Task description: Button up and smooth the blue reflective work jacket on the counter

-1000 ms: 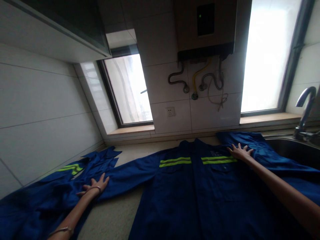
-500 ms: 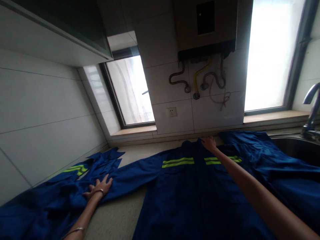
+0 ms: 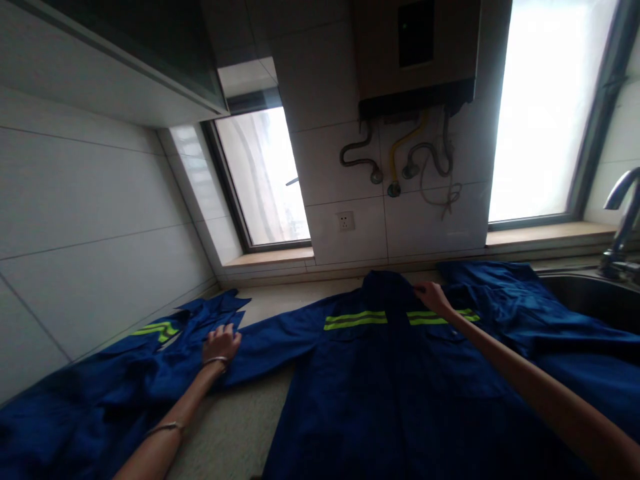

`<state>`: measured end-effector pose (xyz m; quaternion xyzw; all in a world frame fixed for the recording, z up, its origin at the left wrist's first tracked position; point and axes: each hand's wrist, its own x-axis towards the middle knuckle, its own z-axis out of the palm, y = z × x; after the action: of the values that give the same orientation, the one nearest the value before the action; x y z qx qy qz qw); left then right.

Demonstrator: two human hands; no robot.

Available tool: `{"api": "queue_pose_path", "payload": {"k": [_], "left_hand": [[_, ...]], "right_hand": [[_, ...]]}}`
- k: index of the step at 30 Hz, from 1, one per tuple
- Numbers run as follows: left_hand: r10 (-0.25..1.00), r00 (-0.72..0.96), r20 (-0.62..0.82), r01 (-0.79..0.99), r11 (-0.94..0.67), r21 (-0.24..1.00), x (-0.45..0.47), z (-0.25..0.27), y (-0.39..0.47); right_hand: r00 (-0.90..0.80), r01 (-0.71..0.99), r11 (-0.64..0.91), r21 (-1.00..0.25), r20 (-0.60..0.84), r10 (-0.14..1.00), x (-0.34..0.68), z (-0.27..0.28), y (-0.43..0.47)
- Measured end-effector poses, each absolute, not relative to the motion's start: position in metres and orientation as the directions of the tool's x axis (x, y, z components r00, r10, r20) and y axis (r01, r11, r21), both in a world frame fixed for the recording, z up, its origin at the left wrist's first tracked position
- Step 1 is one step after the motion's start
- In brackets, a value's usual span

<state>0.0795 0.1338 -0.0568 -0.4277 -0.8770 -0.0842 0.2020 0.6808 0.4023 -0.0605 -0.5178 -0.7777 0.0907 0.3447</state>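
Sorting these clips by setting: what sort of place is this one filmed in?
Most likely a home kitchen. A sink with a tap is set into the counter, a water heater with pipes hangs on the tiled wall, and a blue work jacket lies spread over the counter.

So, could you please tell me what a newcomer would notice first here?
A blue work jacket with bright yellow-green stripes lies spread across the counter. The right hand pinches it by the collar, and the left hand rests on its outstretched sleeve. Two glaring windows light the tiled wall behind.
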Motion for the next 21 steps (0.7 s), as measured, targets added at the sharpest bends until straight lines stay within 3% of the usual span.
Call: {"api": "queue_pose_path", "payload": {"k": [2,4,7,12,15,21], "left_hand": [[0.813,-0.362,0.456,0.912,0.409,-0.004,0.118,-0.044,0.162],[0.846,-0.261,0.465,0.965,0.244,0.099,0.168,-0.032,0.192],[0.85,-0.222,0.478,0.961,0.109,0.253,0.25,-0.025,0.233],[0.887,-0.17,0.429,0.846,-0.091,0.525,0.364,-0.037,0.276],[0.906,-0.18,0.383,0.743,-0.13,0.657,0.409,-0.048,0.292],[0.875,-0.41,0.259,0.458,-0.048,0.888,0.445,-0.053,0.308]], "right_hand": [[-0.237,0.677,0.494,-0.545,0.473,0.848,0.687,-0.072,0.392],[-0.217,0.634,0.504,-0.587,0.49,0.844,0.69,-0.084,0.384],[-0.194,0.568,0.516,-0.641,0.506,0.841,0.694,-0.099,0.373],[-0.366,0.479,0.652,-0.587,0.542,0.757,0.706,-0.106,0.364],[-0.434,0.428,0.686,-0.589,0.532,0.727,0.714,-0.1,0.362],[-0.526,0.433,0.705,-0.562,0.478,0.704,0.719,-0.086,0.355]]}}
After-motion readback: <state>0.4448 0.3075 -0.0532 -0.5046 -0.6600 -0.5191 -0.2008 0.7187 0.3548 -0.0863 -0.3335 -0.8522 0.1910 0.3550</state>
